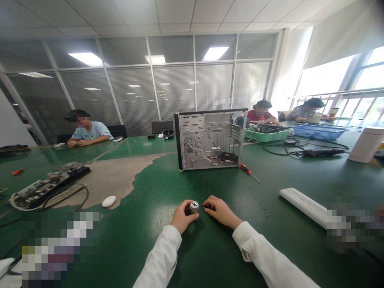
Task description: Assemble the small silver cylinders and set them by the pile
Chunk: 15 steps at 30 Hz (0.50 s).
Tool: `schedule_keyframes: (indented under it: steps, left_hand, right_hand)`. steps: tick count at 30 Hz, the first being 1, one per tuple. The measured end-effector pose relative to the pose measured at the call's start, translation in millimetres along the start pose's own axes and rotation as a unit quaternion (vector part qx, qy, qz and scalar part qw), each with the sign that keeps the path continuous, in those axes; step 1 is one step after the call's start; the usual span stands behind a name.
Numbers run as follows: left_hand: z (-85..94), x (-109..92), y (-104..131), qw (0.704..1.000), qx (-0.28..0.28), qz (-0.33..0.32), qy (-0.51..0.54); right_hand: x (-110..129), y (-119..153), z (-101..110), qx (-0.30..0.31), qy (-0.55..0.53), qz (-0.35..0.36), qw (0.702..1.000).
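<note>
- From my remote seat I see the left hand (182,218) partly curled, thumb and fingers round the sides of a short silver metal cylinder (194,207); a dark hole shows in its top.
- Just beside it, the right hand (222,212) has its thumb and fingers nearly closed on a small dark piece (207,207), too small for me to identify.
- A narrow gap separates the two pieces. Both hands are low over the green desk (207,260); I cannot tell whether the cylinder touches it.
- Straight ahead, beyond the hands, an open-sided computer case (210,140) stands upright, cables and metal frames visible inside.
- At the case's lower right corner, I see an orange-and-black screwdriver (246,170) lying with its shaft pointing toward me.
- To my left are a white oval object (109,201) and, farther out, a long strip crowded with parts (51,186).
- To my right lies a long white bar (303,206); behind it are a dark corded tool (322,152), a white cup (366,145), a green basket (267,137) and a blue basket (319,134).
- Across the desk, three people sit, one at far left in light blue (95,131), two at right.
</note>
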<state>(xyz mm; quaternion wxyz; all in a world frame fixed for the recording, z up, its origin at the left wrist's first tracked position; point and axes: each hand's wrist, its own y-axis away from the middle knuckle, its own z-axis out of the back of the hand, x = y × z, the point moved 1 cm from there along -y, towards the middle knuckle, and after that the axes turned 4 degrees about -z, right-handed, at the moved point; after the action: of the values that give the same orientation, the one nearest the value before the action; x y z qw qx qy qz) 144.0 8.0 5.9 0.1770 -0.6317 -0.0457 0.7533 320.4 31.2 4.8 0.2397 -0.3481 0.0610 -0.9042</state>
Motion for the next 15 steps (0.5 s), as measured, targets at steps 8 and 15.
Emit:
schedule_keyframes:
  steps: [8, 15]
  left_hand:
    - [-0.4, -2, 1, 0.992, -0.003, -0.047, -0.119]
    - [-3.7, -12, 5, 0.986, 0.069, -0.056, -0.144]
  right_hand:
    - [32, 11, 8, -0.071, -0.081, 0.039, 0.993]
    - [58, 23, -2, -0.066, -0.060, 0.013, 0.996]
